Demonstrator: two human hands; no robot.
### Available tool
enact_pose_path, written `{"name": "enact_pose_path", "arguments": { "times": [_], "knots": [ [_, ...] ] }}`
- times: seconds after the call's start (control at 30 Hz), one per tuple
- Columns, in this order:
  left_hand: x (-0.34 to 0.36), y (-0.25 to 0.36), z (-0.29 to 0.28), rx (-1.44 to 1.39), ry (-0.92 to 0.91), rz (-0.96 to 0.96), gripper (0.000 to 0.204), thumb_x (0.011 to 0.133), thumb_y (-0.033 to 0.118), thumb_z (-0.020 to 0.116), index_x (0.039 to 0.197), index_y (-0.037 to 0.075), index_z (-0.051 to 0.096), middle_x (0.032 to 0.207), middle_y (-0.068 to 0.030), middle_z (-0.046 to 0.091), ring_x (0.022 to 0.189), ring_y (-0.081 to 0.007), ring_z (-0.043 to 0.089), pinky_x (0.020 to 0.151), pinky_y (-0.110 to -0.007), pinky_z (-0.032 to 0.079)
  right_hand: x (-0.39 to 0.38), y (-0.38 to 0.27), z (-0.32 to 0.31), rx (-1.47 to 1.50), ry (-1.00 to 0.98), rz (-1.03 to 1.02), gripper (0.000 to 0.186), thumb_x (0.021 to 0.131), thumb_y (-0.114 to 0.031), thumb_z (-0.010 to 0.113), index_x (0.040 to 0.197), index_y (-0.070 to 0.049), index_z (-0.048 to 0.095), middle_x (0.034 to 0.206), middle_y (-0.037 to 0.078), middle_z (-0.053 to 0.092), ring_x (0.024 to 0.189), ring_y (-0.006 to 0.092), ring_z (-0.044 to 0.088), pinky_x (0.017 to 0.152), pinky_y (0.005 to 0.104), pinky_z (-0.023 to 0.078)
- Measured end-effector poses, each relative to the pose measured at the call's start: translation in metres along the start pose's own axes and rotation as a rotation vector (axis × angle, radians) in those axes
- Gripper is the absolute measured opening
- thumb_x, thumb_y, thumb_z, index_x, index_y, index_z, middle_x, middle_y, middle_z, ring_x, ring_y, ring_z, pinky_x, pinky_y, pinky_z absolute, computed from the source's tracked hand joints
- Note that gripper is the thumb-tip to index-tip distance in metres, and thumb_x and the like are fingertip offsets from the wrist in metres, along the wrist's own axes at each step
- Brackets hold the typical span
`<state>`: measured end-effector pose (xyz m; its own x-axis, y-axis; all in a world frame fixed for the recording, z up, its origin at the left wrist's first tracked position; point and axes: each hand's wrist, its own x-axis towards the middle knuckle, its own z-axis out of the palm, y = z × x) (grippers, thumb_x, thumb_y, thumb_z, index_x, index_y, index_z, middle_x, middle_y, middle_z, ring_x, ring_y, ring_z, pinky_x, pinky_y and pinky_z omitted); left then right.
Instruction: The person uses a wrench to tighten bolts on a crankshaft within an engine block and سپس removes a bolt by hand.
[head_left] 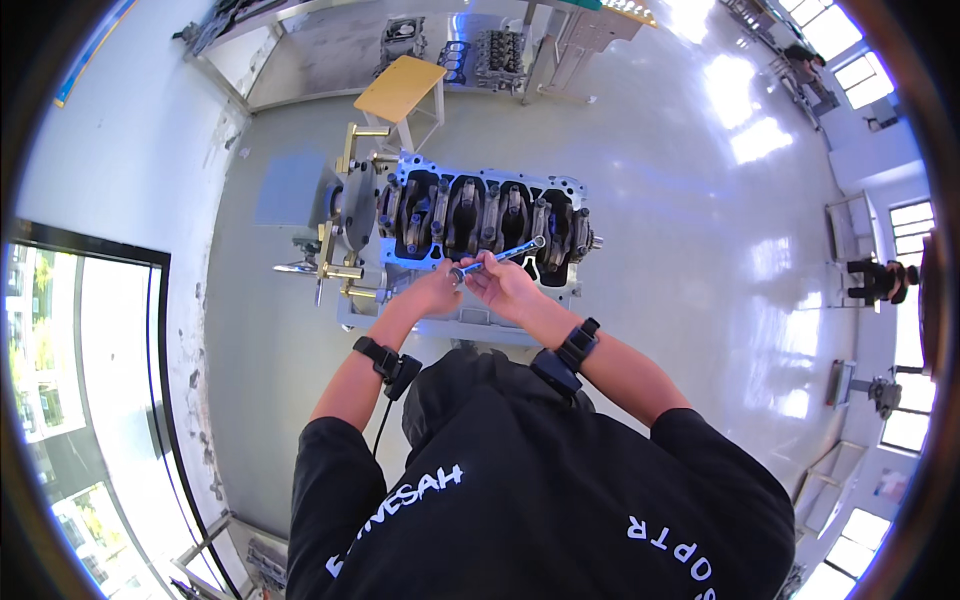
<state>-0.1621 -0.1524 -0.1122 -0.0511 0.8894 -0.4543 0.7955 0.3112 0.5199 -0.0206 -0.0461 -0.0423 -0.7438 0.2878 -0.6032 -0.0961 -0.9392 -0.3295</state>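
One engine block (490, 215), upper centre of the frame
At its lower edge, the left hand (436, 290) curls, its grip unclear, beside the right hand (506, 288), which pinches a wrench (517, 250) slanting up rightward over the block.

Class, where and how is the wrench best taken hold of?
The wrench is probably best gripped by its slim shaft, toward the lower-left end, coming from the person's side. It slants across the near edge of the engine block, ring end out over the block, lower end by the left hand and right hand. Thumb and fingers would suit so narrow a bar.
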Motion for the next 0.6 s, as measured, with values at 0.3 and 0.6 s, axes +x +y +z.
{"name": "enact_pose_path", "arguments": {
  "times": [0.3, 0.6],
  "knots": [
    [-0.009, 0.021, -0.018, -0.039, 0.041, 0.068, 0.07, 0.083, 0.018, 0.052, 0.145, 0.016, 0.02, 0.122, -0.0257, 0.042, 0.104, -0.0403, 0.052, 0.089, -0.043, 0.044, -0.061, -0.124, -0.03, -2.168, -0.371, -0.144, 0.028, 0.085, -0.03, 0.057, 0.084, -0.004, 0.067, 0.069, 0.008, 0.063, 0.068, 0.0198, 0.06, 0.07, 0.0374, 0.046],
    [-0.01, 0.02, -0.016, -0.017, 0.048, 0.032, 0.07, 0.082, 0.018, 0.054, 0.145, 0.017, 0.021, 0.12, -0.0251, 0.043, 0.099, -0.0399, 0.055, 0.085, -0.044, 0.046, -0.01, -0.198, 0.056, -3.219, -0.346, -0.365, 0.046, 0.074, -0.056, 0.061, 0.069, -0.011, 0.07, 0.064, 0.008, 0.064, 0.067, 0.0249, 0.06, 0.083, 0.0385, 0.035]
  ]
}}
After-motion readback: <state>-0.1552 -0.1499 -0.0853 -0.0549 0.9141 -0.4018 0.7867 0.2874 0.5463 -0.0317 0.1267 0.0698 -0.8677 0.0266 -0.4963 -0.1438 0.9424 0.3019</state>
